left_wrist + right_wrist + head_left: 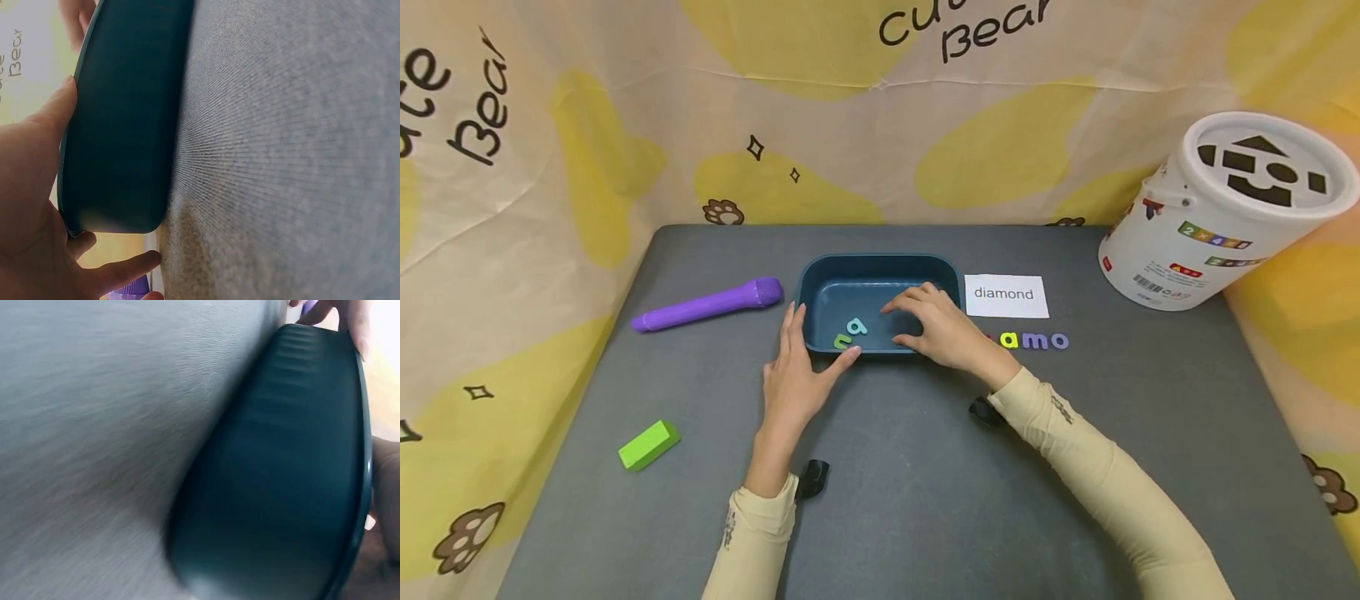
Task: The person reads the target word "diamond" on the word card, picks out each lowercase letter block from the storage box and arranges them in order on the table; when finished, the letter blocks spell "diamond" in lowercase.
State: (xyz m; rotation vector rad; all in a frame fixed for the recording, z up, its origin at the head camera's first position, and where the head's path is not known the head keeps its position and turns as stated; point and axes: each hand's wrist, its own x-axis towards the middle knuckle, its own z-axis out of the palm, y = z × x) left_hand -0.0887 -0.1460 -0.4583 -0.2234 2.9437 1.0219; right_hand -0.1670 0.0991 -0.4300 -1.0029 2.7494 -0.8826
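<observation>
Toward the far edge of the grey desk (pixel 887 467), near its middle, a blue tray (pixel 880 265) is placed, its long sides roughly parallel to that edge and parted from it by a narrow strip. At the tray's near left corner the rim is touched by the left hand (pixel 797 379): the fingers are laid straight along the left side, the thumb is set at the near side, and the hand is spread rather than clenched. Inside that corner a light-blue letter (pixel 856 327) and a green letter n (pixel 842 341) are held close together, the n nearer the near wall. Over the tray's right half the right hand (pixel 943 329) is poised, released, with thumb and forefinger parted; a stretch of tray floor is left between its fingertips and the letters.

Just beside the right rim a white card (pixel 1006 297) printed "diamond" is laid. On its near side a yellow a (pixel 1009 340), a purple m (pixel 1034 341) and a purple o (pixel 1060 341) are lined up. By the desk's far right corner a white bucket (pixel 1210 242) is stood, apart from the card. Left of the tray a purple microphone (pixel 709 308) is placed, its head near the rim. Closer to the left edge, well apart from the tray, a green block (pixel 649 446) is set.
</observation>
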